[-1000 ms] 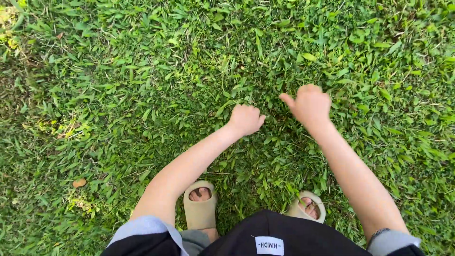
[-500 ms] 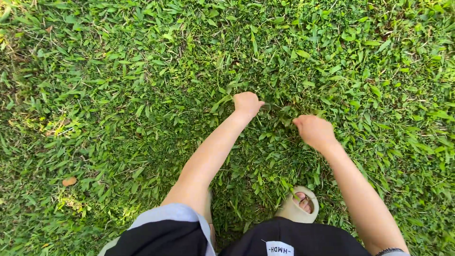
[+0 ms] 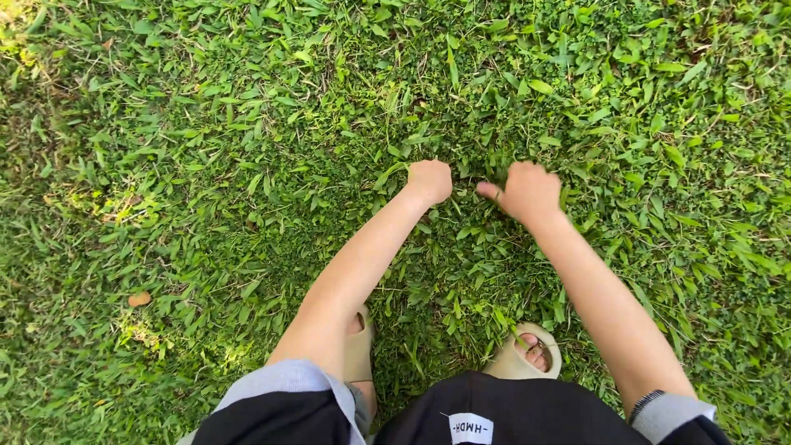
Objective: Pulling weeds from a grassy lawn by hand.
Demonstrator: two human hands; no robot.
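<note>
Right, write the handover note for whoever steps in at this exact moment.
Left hand: closed into a fist, down in the grass; whether it grips any blades cannot be told.
Right hand: fingers curled, thumb sticking out toward the left hand, also low in the grass.
Both hands sit close together ahead of the beige sandals.
A small brown leaf lies off to the left.
No pulled pile or bare patch shows, so nothing is visibly done; the lawn around looks untouched.

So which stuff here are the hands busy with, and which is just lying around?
In use:
- left hand, closed in the grass
- right hand, closed in the grass beside it

Just lying about:
- brown dry leaf
- beige sandals, on the person's feet
</note>
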